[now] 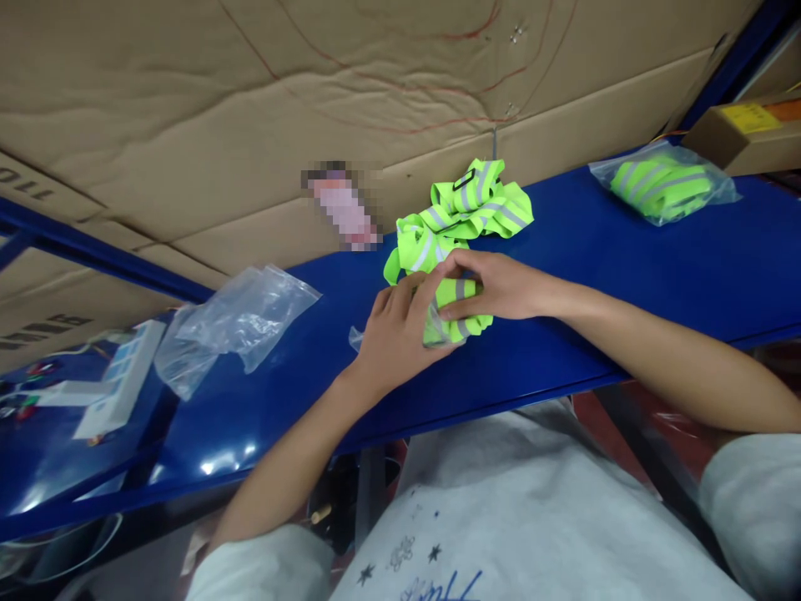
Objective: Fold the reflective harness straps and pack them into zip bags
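Both my hands meet at the middle of a blue table [594,275]. My left hand [397,330] and my right hand [501,284] together grip a folded neon-green reflective strap [460,305] with grey stripes, which sits partly inside a thin clear bag [356,338]. Just behind my hands lies a loose tangle of the same green straps [466,213] with a black buckle on top.
A pile of clear plastic bags [234,325] lies to the left. A bagged green strap [663,188] rests at the far right beside a cardboard box [742,129]. A white power strip [118,384] sits far left. Cardboard sheets [250,108] stand behind the table.
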